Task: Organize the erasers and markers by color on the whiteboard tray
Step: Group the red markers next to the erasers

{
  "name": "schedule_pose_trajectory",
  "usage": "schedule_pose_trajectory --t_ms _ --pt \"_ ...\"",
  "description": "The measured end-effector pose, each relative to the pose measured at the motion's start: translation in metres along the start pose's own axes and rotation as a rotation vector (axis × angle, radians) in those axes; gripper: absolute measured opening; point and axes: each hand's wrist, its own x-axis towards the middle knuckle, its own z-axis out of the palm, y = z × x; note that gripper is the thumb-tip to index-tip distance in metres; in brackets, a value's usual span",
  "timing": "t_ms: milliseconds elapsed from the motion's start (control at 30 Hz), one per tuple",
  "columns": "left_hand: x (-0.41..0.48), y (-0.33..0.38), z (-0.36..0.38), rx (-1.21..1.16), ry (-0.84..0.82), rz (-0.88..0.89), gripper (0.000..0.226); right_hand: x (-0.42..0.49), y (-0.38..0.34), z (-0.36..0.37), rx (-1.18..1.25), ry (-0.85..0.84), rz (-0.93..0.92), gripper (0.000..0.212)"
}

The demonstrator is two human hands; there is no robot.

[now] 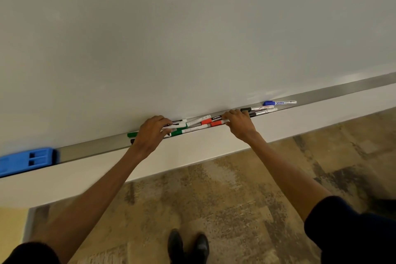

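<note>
A metal whiteboard tray (90,150) runs from lower left to upper right. Several markers lie jumbled in its middle: green-capped ones (179,132), two red-capped ones (207,121), black-capped ones (246,109). A blue-capped marker (278,103) lies apart further right. My left hand (151,133) reaches into the left end of the pile, fingers curled around a black-and-white marker (176,123). My right hand (240,123) pinches markers at the pile's right side, hiding part of them. A blue eraser (25,162) sits at the tray's far left.
The white board surface (192,38) fills the upper view. Below the tray are a white ledge (107,169) and a mottled brown floor (235,199). My two black shoes (188,246) stand close to the wall.
</note>
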Motion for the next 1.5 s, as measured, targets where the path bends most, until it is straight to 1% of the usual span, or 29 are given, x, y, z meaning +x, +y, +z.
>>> schedule_pose_trajectory --t_ms 233,367,433,533,600,700,767,867,967,1100,1167,1233,1333,1433,1500 --pt "0.005 0.005 0.006 -0.005 -0.003 -0.013 0.015 0.003 0.009 0.001 0.03 -0.086 -0.124 0.032" --pt "0.005 0.004 0.002 0.009 0.008 -0.012 0.015 0.001 0.009 -0.005 0.056 -0.06 -0.217 0.034" --pt "0.004 0.001 -0.003 0.027 0.027 -0.018 0.014 -0.001 0.009 -0.01 0.082 -0.04 -0.227 0.037" --pt "-0.002 -0.005 -0.012 0.056 0.048 -0.036 0.014 -0.002 0.007 -0.021 0.182 0.006 -0.218 0.026" --pt "-0.008 -0.01 -0.016 0.06 0.056 -0.059 0.014 0.002 0.005 -0.025 0.193 0.025 -0.234 0.021" --pt "-0.022 -0.019 -0.02 0.073 0.065 -0.086 0.017 0.009 -0.002 -0.027 0.135 0.024 -0.197 0.021" --pt "-0.034 -0.026 -0.021 0.089 0.067 -0.1 0.018 0.013 -0.008 -0.023 0.097 0.011 -0.155 0.025" --pt "-0.049 -0.031 -0.024 0.112 0.078 -0.145 0.02 0.014 -0.009 -0.014 0.082 -0.002 -0.131 0.034" --pt "-0.068 -0.039 -0.028 0.127 0.116 -0.201 0.02 0.013 -0.011 -0.003 0.088 -0.006 -0.099 0.034" --pt "-0.092 -0.054 -0.032 0.111 0.123 -0.288 0.021 0.013 -0.009 0.0 0.139 0.033 -0.069 0.039" --pt "-0.102 -0.06 -0.036 0.086 0.125 -0.323 0.023 0.007 -0.004 -0.002 0.183 0.074 -0.08 0.037" --pt "-0.111 -0.066 -0.044 0.068 0.153 -0.358 0.023 -0.002 -0.002 -0.008 0.249 0.138 -0.054 0.034" --pt "-0.121 -0.081 -0.059 0.061 0.183 -0.406 0.018 -0.016 -0.004 -0.018 0.309 0.219 -0.03 0.043" --pt "-0.127 -0.104 -0.072 0.073 0.208 -0.438 0.014 -0.025 -0.019 -0.025 0.309 0.224 0.006 0.043" --pt "-0.131 -0.121 -0.076 0.07 0.246 -0.473 0.015 -0.029 -0.037 -0.026 0.294 0.222 0.019 0.043"
